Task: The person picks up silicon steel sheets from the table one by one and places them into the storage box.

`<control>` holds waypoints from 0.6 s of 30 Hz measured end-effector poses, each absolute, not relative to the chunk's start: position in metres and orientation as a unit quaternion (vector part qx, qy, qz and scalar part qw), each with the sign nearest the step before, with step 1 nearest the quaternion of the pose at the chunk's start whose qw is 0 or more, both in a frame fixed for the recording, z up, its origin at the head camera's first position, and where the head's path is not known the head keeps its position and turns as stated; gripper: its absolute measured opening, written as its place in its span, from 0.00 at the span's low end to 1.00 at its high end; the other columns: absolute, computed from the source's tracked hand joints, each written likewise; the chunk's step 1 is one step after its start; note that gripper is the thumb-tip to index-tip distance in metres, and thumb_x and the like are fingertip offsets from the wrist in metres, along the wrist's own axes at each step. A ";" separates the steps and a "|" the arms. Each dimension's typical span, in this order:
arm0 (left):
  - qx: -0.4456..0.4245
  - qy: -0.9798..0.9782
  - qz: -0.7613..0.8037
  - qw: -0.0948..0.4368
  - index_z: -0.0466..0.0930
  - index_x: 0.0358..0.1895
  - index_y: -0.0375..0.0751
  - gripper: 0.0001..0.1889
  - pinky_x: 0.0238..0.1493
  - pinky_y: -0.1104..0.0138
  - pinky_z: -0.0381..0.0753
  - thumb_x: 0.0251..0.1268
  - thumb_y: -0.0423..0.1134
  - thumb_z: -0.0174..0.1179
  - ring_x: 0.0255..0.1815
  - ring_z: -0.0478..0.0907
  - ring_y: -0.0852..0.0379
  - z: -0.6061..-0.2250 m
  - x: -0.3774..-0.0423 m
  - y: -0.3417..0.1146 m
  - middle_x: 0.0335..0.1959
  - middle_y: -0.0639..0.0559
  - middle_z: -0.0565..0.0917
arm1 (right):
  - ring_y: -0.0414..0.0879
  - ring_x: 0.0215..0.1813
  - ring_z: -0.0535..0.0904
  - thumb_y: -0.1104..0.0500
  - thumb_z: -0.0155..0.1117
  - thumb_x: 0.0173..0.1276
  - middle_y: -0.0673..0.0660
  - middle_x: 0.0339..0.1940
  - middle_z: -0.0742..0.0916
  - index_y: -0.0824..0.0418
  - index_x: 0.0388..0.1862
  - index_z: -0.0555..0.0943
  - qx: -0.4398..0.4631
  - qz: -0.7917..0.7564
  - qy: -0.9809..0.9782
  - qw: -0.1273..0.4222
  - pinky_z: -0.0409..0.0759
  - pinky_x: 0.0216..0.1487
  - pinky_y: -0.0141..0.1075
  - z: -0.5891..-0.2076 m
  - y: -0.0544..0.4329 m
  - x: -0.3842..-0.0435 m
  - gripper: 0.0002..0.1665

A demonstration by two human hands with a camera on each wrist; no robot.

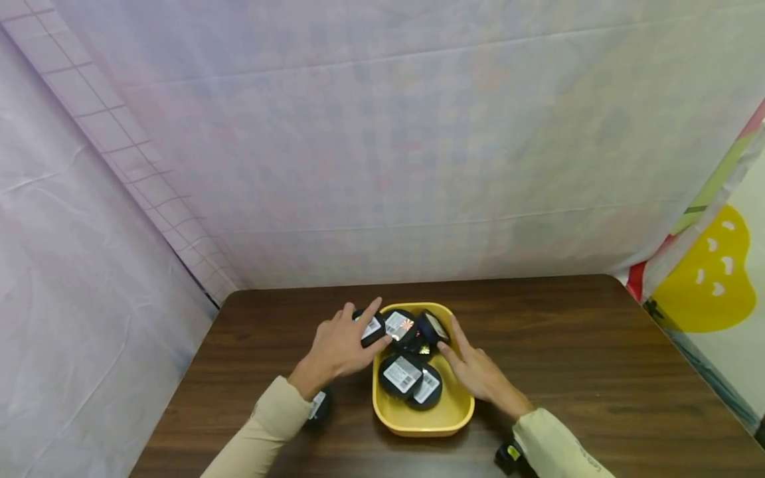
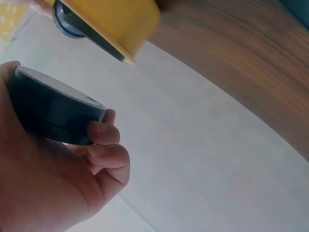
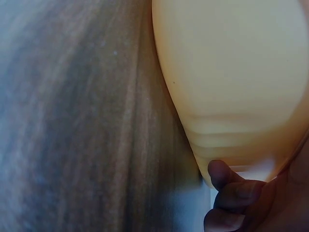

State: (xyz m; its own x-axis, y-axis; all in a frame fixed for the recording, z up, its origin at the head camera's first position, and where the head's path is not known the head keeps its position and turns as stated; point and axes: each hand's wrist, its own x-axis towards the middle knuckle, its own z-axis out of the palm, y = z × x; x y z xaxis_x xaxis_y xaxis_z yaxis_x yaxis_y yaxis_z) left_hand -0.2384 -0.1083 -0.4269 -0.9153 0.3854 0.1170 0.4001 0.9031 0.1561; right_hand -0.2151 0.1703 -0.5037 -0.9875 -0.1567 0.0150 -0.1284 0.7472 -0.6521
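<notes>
A yellow plastic basin [image 1: 423,425] stands on the brown table with several black tape rolls [image 1: 402,375] in it, their white labels showing. My left hand [image 1: 339,342] grips another black tape roll [image 2: 58,108] by its edge, at the basin's upper left rim. Fingers and thumb curl round that roll in the left wrist view. On the opposite side, my right hand [image 1: 478,375] holds the basin's rim, thumb inside near a tilted tape roll [image 1: 433,326]. Curled fingers [image 3: 227,193] lie against the basin's outer wall in the right wrist view.
One more black tape roll [image 1: 319,406] lies on the table [image 1: 562,352], partly hidden by the left wrist. A small black object [image 1: 508,457] with a yellow-green mark shows beside the right sleeve. Pale cloth [image 1: 382,166] hangs behind the table.
</notes>
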 end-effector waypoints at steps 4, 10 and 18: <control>-0.213 -0.972 -0.095 0.042 0.51 0.79 0.65 0.40 0.47 0.49 0.78 0.66 0.73 0.42 0.52 0.77 0.42 -0.426 -0.235 -0.102 0.62 0.36 0.71 | 0.68 0.55 0.79 0.33 0.36 0.79 0.77 0.63 0.76 0.49 0.83 0.42 -0.075 -0.347 0.934 0.021 0.73 0.57 0.61 -0.504 0.170 -0.215 0.43; -0.226 -0.969 -0.088 0.041 0.51 0.79 0.65 0.40 0.47 0.50 0.78 0.67 0.74 0.41 0.48 0.78 0.45 -0.427 -0.233 -0.093 0.58 0.39 0.72 | 0.70 0.56 0.79 0.33 0.35 0.78 0.77 0.63 0.76 0.49 0.83 0.41 -0.074 -0.347 0.935 0.018 0.73 0.57 0.61 -0.504 0.170 -0.216 0.43; -0.234 -0.968 -0.082 0.022 0.52 0.79 0.64 0.40 0.50 0.49 0.78 0.66 0.75 0.40 0.52 0.77 0.44 -0.428 -0.229 -0.083 0.62 0.39 0.71 | 0.71 0.57 0.78 0.32 0.33 0.78 0.77 0.63 0.76 0.47 0.83 0.40 -0.072 -0.346 0.935 0.022 0.73 0.57 0.62 -0.504 0.170 -0.215 0.43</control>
State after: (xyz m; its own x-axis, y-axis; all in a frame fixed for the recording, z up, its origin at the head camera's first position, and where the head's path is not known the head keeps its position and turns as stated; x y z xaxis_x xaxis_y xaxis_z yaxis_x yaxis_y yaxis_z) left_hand -0.2295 -0.0831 -0.4276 -0.8892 0.4505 0.0803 0.4576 0.8767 0.1484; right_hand -0.2152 0.1700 -0.5037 -0.9888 -0.1492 0.0085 -0.1188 0.7504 -0.6502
